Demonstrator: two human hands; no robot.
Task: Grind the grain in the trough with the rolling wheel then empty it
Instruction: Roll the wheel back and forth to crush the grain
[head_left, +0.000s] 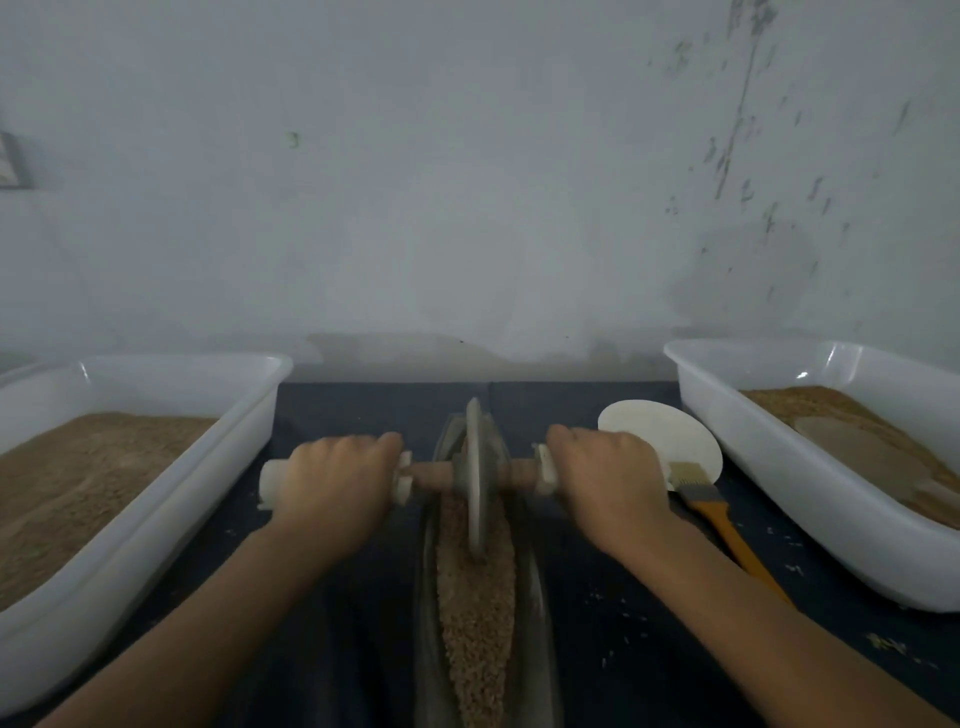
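A narrow dark metal trough (537, 613) runs away from me down the middle of the table, filled with brown grain (475, 613). A grey metal rolling wheel (475, 483) stands upright in the trough's far half, on a wooden axle with white handle sleeves. My left hand (337, 483) grips the left handle (272, 480). My right hand (608, 480) grips the right handle (545, 467). Both sets of fingers curl over the axle from above.
A white tub (156, 499) of brown ground meal stands at the left, another white tub (810, 478) with grain at the right. A round white lid (660, 431) and an orange-handled brush (727, 535) lie just right of my right hand. Dark cloth (623, 623) covers the table; a wall is behind.
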